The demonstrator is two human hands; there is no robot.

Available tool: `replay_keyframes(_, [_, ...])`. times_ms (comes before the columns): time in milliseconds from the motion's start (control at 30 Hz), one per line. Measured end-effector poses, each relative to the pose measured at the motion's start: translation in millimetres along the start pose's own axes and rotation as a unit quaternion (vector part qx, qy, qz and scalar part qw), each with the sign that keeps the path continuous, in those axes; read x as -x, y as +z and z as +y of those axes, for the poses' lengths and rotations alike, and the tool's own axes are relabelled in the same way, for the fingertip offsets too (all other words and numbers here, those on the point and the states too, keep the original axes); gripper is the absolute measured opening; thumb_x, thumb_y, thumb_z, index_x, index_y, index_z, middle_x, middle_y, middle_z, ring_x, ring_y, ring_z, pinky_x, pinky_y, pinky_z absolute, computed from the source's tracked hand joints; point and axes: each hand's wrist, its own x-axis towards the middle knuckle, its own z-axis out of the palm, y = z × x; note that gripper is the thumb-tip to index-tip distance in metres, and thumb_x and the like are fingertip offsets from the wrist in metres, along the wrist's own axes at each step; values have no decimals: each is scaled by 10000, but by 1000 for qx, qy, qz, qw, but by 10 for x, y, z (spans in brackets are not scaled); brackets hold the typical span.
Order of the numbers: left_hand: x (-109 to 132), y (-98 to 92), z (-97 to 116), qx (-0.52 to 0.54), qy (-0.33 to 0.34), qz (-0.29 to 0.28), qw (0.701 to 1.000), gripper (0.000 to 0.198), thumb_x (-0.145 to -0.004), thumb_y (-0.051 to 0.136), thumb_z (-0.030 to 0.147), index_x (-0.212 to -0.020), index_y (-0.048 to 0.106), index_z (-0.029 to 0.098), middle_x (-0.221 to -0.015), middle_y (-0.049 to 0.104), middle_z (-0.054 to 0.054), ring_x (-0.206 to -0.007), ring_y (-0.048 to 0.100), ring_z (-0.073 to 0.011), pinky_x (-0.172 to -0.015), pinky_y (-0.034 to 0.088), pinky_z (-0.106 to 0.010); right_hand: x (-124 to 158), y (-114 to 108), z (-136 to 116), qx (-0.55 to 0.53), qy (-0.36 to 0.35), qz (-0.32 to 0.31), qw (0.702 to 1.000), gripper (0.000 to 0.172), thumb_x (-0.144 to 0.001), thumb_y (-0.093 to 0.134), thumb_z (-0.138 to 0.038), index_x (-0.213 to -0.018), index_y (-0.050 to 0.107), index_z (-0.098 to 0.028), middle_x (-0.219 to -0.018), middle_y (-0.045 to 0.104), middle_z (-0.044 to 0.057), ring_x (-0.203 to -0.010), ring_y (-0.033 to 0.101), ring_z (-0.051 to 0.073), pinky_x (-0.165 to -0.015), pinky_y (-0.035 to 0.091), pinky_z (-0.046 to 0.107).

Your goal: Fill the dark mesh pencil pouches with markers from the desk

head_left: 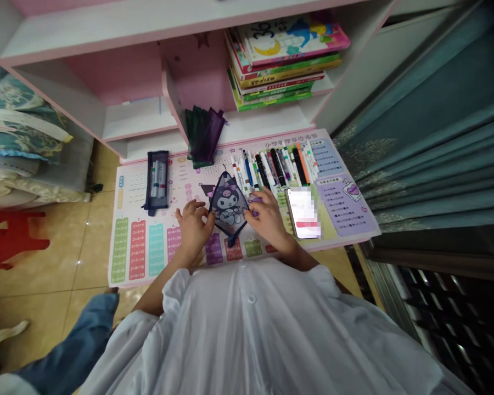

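Note:
A dark sheer mesh pouch (pixel 226 204) lies on the printed desk mat (pixel 148 252), with a cartoon figure showing through it. My left hand (pixel 193 226) pinches the pouch's left edge. My right hand (pixel 267 219) grips its right edge, fingers curled. A row of several markers and pens (pixel 275 167) lies just beyond the pouch, close to my right hand.
A second dark mesh pouch (pixel 157 181) with markers inside lies at the mat's left. Folded green and purple mesh pouches (pixel 203 134) lean on the pink shelf divider. A phone (pixel 303 213) lies right of my hand. Books (pixel 280 60) are stacked on the shelf. Curtains hang at right.

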Motion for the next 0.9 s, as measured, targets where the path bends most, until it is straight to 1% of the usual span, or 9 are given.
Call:
replay_keyframes(167, [29,33,15,-1,3,-17,1000,219,-865,647,304,-674,609,205,-1204,703,-80,-1320,526,-327,-1155,216,-716,-2,21,-22,-2,6,-16,1000,163,-804,669,-234,-644,655,-212,-1217,647,102,-1351,476,340,-1137,423,531])
replay_keyframes(300, [31,39,14,-3,1,-17,1000,232,-882,642,311,-675,617,207,-1196,709,-82,-1305,537,-320,-1150,213,-721,18,43,-37,-15,15,-27,999,160,-806,683,-243,-651,667,-209,-1221,647,120,-1365,467,349,-1135,413,542])
replay_keyframes(500, [28,48,2,-2,2,-19,1000,253,-909,607,336,-692,640,211,-1187,710,-79,-1303,541,-313,-1156,210,-713,35,52,-29,-17,5,-19,1000,173,-827,684,-271,-665,666,-212,-1214,650,118,-1371,465,341,-1124,427,541])
replay_keyframes(600, [14,52,1,2,-4,-16,1000,244,-911,607,354,-715,652,215,-1200,705,-81,-1299,542,-312,-1162,196,-716,26,50,-29,-14,-7,-15,1000,172,-829,671,-254,-662,662,-212,-1209,651,113,-1355,482,333,-1120,437,534])
replay_keyframes(700, [-20,51,5,4,-17,-9,1000,213,-892,631,343,-720,650,218,-1202,704,-84,-1296,543,-313,-1161,195,-718,13,58,-38,-10,-16,-15,1000,165,-828,656,-231,-663,657,-215,-1211,645,100,-1358,478,329,-1140,423,537])
replay_keyframes(900, [-47,42,18,12,-19,6,1000,211,-880,637,323,-701,635,213,-1205,701,-88,-1311,535,-306,-1168,198,-702,0,81,-66,-16,-3,-16,1000,177,-828,672,-258,-658,645,-215,-1223,635,103,-1377,455,341,-1153,406,548])
